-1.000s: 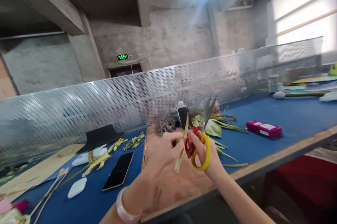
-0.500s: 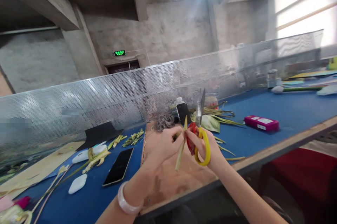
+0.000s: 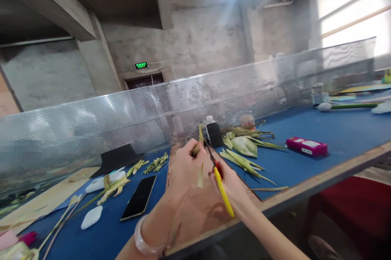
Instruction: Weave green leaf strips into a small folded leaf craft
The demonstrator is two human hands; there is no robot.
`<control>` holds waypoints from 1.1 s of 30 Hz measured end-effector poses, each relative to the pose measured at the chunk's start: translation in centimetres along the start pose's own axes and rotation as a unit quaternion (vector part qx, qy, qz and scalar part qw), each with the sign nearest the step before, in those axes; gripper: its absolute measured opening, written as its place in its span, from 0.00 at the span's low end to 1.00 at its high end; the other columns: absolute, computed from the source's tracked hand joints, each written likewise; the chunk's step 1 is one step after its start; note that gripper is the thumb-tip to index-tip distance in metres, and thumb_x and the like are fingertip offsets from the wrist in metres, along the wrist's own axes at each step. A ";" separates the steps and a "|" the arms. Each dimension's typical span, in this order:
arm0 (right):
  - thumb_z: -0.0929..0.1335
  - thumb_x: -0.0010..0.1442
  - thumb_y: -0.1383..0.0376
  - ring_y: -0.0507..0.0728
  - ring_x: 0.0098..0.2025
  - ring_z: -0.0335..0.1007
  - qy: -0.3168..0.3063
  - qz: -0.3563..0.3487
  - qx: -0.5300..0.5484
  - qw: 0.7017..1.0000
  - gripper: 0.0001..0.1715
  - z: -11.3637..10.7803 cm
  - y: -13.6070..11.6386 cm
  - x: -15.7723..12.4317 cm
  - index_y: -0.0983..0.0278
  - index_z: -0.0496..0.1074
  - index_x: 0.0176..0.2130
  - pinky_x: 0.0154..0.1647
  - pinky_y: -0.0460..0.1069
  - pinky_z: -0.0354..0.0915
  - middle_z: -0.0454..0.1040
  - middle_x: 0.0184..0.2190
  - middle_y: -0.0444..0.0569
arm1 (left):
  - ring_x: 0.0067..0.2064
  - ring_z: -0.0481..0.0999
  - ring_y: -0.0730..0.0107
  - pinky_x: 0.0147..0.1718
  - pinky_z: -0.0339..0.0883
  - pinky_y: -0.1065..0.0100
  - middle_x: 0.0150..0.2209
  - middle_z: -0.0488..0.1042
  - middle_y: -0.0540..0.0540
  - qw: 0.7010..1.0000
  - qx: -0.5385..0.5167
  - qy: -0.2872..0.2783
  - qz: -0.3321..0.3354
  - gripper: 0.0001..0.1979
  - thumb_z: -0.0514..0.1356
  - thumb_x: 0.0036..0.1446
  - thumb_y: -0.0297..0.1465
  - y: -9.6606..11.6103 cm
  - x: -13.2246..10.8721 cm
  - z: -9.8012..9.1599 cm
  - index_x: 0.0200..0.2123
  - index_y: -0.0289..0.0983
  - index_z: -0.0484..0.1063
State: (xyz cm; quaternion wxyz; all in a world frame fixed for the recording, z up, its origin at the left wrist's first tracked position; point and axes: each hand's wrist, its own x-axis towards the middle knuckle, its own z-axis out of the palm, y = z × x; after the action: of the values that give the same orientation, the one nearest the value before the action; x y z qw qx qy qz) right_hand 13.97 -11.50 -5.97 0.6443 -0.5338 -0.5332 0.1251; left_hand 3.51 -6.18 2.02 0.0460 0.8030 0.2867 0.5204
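My left hand (image 3: 186,164) is closed around a pale green-yellow leaf strip (image 3: 200,134), whose pointed tip sticks up above the fingers. My right hand (image 3: 232,182) grips scissors (image 3: 224,193) with yellow and red handles. Their blades point up and to the left, close to the fingers of my left hand. Below that hand is a separate short piece of leaf (image 3: 200,176); whether it is in the air or lying on the brown wooden board (image 3: 195,215) I cannot tell. A pale bangle circles my left wrist.
Leaf strips (image 3: 241,162) and a broad leaf (image 3: 244,146) lie right of the board on the blue tabletop. A phone (image 3: 139,197) lies to the left, near a white oval object (image 3: 91,217). A magenta box (image 3: 307,146) sits right. A perforated metal screen (image 3: 137,109) stands behind.
The scissors have turned, from blades pointing upward to slanting left near my left hand. A short leaf piece now shows apart from the strip. Both hands have shifted slightly left.
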 end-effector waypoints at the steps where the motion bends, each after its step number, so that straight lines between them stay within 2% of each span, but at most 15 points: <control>1: 0.64 0.50 0.62 0.54 0.27 0.64 -0.004 -0.002 -0.001 1.000 0.06 0.2 0.0 -0.1 0.62 0.63 0.31 0.29 0.46 0.59 0.69 0.24 0.44 | 0.21 0.53 0.77 0.22 0.47 0.72 0.17 0.54 0.55 1.000 0.002 0.003 0.000 0.12 0.53 0.53 0.33 0.0 0.0 -0.1 0.20 0.38 0.57; 8: 0.63 0.53 0.61 0.55 0.28 0.66 -0.010 -0.023 0.030 0.999 0.06 0.8 -0.7 -0.3 0.62 0.64 0.32 0.27 0.46 0.60 0.72 0.25 0.46 | 0.20 0.53 0.76 0.22 0.47 0.71 0.17 0.54 0.55 1.000 0.014 -0.003 0.027 0.11 0.53 0.52 0.31 0.0 -0.3 0.2 0.20 0.38 0.56; 14: 0.62 0.54 0.60 0.55 0.27 0.67 -0.013 0.002 0.049 0.999 0.07 0.6 -1.5 -0.5 0.62 0.61 0.30 0.22 0.45 0.61 0.70 0.26 0.46 | 0.22 0.55 0.74 0.23 0.46 0.71 0.17 0.57 0.53 0.999 0.024 -0.023 0.024 0.09 0.53 0.51 0.31 0.0 -0.6 0.5 0.20 0.39 0.59; 19: 0.62 0.54 0.61 0.53 0.25 0.65 -0.005 -0.008 0.043 0.999 0.07 0.7 -1.1 -0.5 0.62 0.60 0.29 0.22 0.45 0.61 0.67 0.24 0.44 | 0.22 0.56 0.74 0.24 0.48 0.72 0.17 0.57 0.54 0.998 0.035 -0.037 0.042 0.10 0.53 0.52 0.31 0.0 -0.6 0.4 0.20 0.38 0.59; 26: 0.61 0.55 0.59 0.52 0.22 0.65 -0.026 0.027 0.039 0.999 0.09 0.9 -1.0 -0.8 0.63 0.60 0.31 0.19 0.44 0.59 0.68 0.23 0.44 | 0.21 0.55 0.77 0.23 0.47 0.73 0.17 0.56 0.56 0.996 -0.012 -0.050 0.079 0.09 0.52 0.50 0.27 -0.2 -0.3 0.6 0.20 0.37 0.56; 33: 0.60 0.56 0.59 0.53 0.22 0.65 -0.027 0.031 0.035 0.999 0.09 1.5 -0.7 -1.0 0.63 0.60 0.31 0.19 0.45 0.59 0.68 0.23 0.46 | 0.21 0.54 0.79 0.22 0.46 0.73 0.18 0.57 0.56 0.994 -0.043 -0.068 0.078 0.10 0.51 0.51 0.24 0.1 -0.4 0.4 0.20 0.37 0.55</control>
State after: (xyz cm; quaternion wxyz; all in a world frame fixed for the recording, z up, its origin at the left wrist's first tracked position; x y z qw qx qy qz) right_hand 12.06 -11.71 -6.18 0.6440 -0.5233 -0.5289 0.1780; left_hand 3.80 -6.39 1.54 0.0587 0.8539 0.1969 0.4782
